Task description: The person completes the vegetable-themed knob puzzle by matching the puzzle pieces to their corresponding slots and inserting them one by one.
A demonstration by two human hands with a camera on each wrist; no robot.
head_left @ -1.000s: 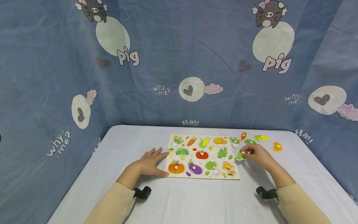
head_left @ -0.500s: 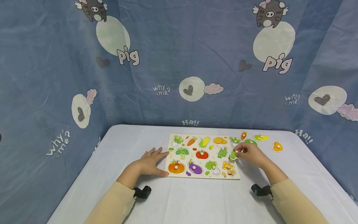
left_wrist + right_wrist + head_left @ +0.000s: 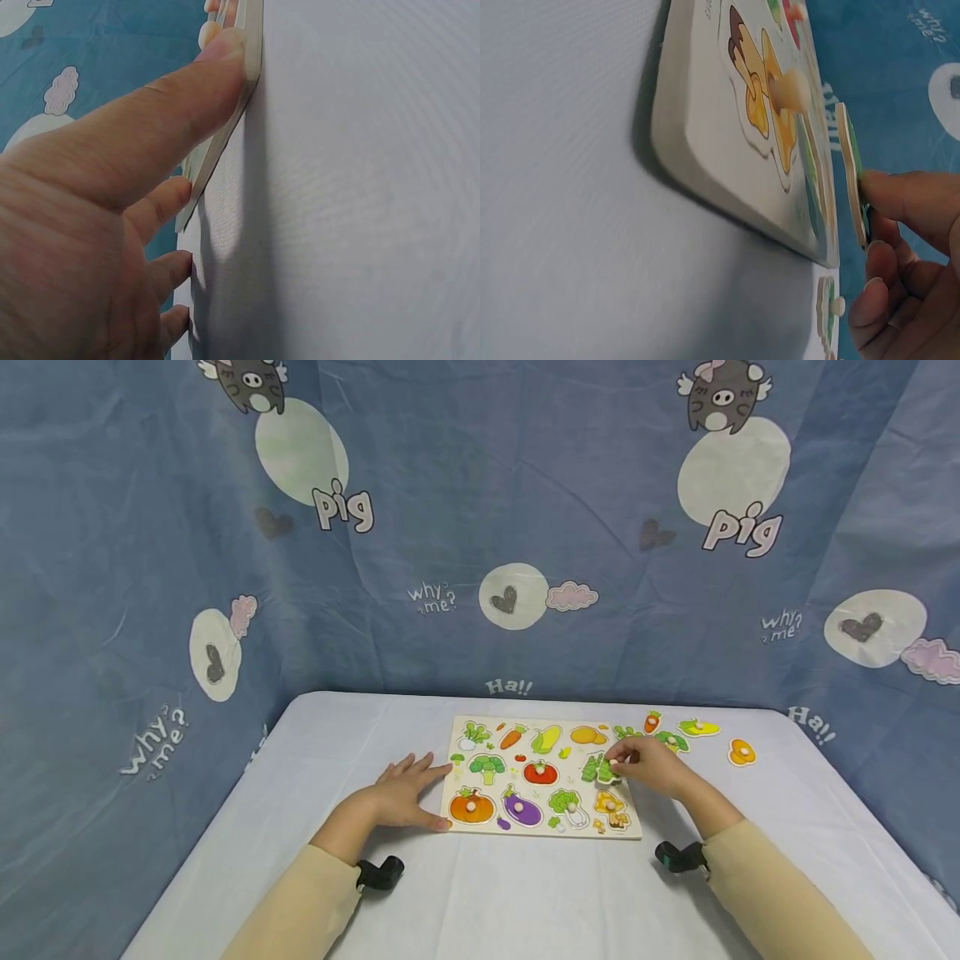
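A wooden vegetable puzzle board lies on the white table. My right hand pinches a green vegetable puzzle piece over the board's right side, beside the printed green picture. In the right wrist view this piece is tilted on edge, raised above the board. My left hand is spread at the board's left edge, with thumb and index finger touching it. Pumpkin, eggplant, cabbage, mushroom and tomato pieces sit in the board.
Loose pieces lie right of the board: a carrot, a corn, a broccoli and an orange-yellow piece. A white-green piece is partly hidden behind my right hand. A blue patterned cloth hangs behind the table.
My right hand has carried the green vegetable piece leftward from beside the board to over its right side. My left hand has stayed at the left edge.
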